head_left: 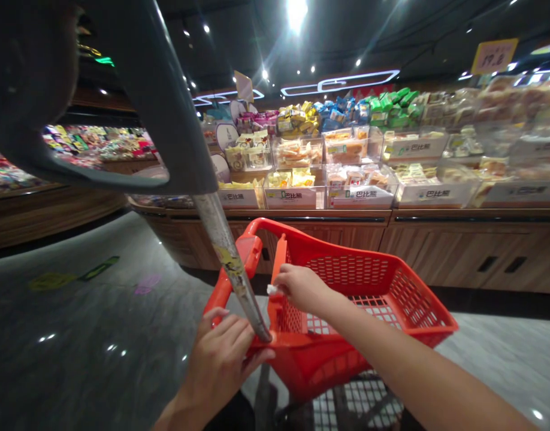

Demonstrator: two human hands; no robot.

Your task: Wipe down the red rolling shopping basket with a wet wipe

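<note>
A red plastic shopping basket [347, 281] sits on a wheeled cart in front of me, and it looks empty. My left hand [218, 365] is curled around the basket's red handle frame [225, 293], near a scuffed metal pole [225, 263] with a worn yellow sticker. My right hand [302, 287] reaches over the basket's near side wall and pinches a small white tissue [272, 290] between its fingers. The tissue touches the top edge of the red wall.
A dark grey curved handle [140, 102] fills the upper left, close to the camera. Ahead, a wooden display counter [275, 233] holds clear bins of packaged baked snacks. Another snack display stands at the left. A polished grey floor runs between them.
</note>
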